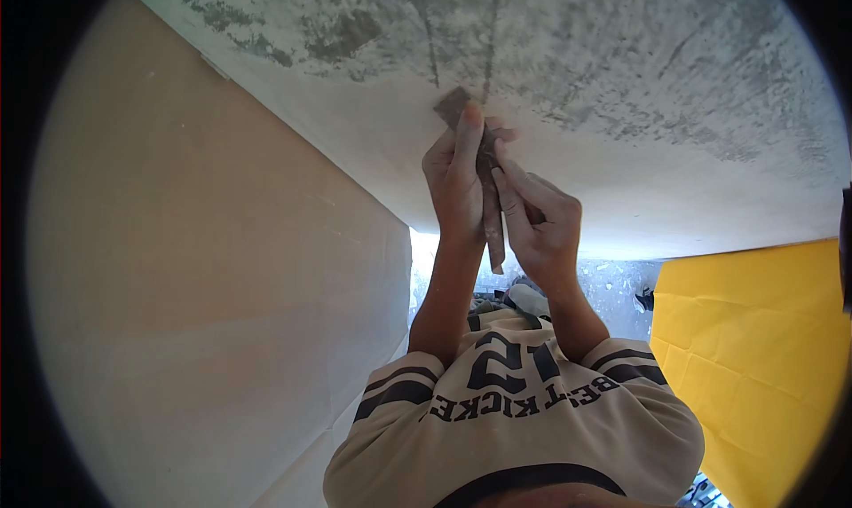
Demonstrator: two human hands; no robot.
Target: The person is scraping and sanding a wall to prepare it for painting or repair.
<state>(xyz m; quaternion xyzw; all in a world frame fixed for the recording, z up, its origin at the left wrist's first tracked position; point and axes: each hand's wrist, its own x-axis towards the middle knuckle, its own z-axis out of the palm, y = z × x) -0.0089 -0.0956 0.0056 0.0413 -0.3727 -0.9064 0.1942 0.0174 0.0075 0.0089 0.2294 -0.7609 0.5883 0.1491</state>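
A long, dark, dusty strip (490,208), possibly sandpaper, runs between both hands; its exact kind is unclear. Its broader, squarish upper end (452,106) lies over a patchy grey and white plastered surface (586,55). My left hand (459,168) grips the strip near that end, the thumb laid along it. My right hand (539,208) pinches the middle of the strip between thumb and fingers, just right of my left hand. The lower end hangs down between my wrists. Some fingertips are blurred or hidden behind the strip.
A plain beige wall or panel (219,255) stands at the left and meets the plastered surface along a slanting edge. A creased yellow sheet (745,348) stands at the right. Beyond my forearms shows a speckled bluish surface (616,285) with indistinct items (526,298) nearby.
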